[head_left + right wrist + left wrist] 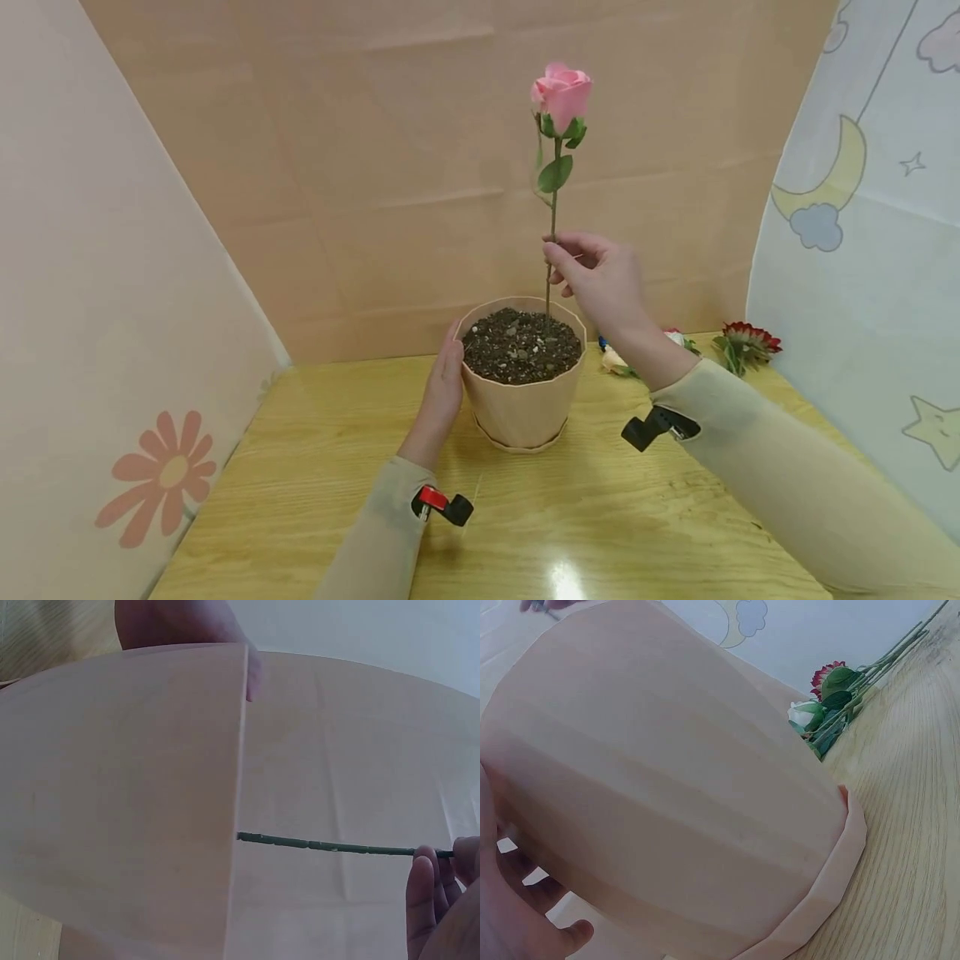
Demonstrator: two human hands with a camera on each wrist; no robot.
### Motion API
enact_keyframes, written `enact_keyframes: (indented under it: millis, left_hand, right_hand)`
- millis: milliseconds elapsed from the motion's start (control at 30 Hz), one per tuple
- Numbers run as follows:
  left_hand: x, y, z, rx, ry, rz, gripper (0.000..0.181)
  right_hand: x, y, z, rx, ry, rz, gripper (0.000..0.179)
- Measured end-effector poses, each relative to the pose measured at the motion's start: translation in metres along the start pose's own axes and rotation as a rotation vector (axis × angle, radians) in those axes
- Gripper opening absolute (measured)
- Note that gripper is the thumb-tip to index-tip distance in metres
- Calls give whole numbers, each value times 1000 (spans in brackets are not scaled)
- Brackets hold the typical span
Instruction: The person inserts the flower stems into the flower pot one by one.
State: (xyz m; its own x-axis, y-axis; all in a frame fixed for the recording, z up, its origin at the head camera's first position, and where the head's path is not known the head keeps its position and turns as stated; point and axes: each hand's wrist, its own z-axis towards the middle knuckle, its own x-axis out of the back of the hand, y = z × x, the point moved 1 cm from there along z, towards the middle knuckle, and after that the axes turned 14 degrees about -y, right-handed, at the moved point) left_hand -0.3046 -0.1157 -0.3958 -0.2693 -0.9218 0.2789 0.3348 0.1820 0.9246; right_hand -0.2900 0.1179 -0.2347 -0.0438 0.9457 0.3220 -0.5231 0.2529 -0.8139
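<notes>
A pink rose (564, 98) with green leaves stands upright over the flower pot (517, 408). Between thumb and fingers, my right hand (607, 279) pinches its thin stem (322, 845) partway down. The stem's lower end reaches the dark soil (510, 346) near the back right of the pot; how deep it goes cannot be seen. Against the pot's left side lies my left hand (444, 383), its fingers extended along the wall. In the left wrist view, the pale pot wall fills most of the picture, with part of that hand at the lower left.
Behind my right forearm lie several other flowers on the wooden table (322, 467), among them a dark red flower (750, 343) and a white rose (805, 714). The pot stands on a matching saucer (521, 448). A tan backdrop (375, 167) rises close behind, with printed cloths at both sides.
</notes>
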Motion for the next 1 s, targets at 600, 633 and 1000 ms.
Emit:
enact_keyframes:
  millis: [600, 633, 1000]
  left_hand:
    - [-1, 0, -9, -14, 10, -5, 52]
    - [-1, 0, -9, -17, 11, -10, 52]
    - [-3, 2, -11, -8, 17, 8, 54]
  right_hand:
    - [-45, 27, 30, -5, -62, -65, 21]
    - [-46, 28, 31, -4, -67, -75, 20]
    - [-58, 42, 32, -13, -112, -180, 23]
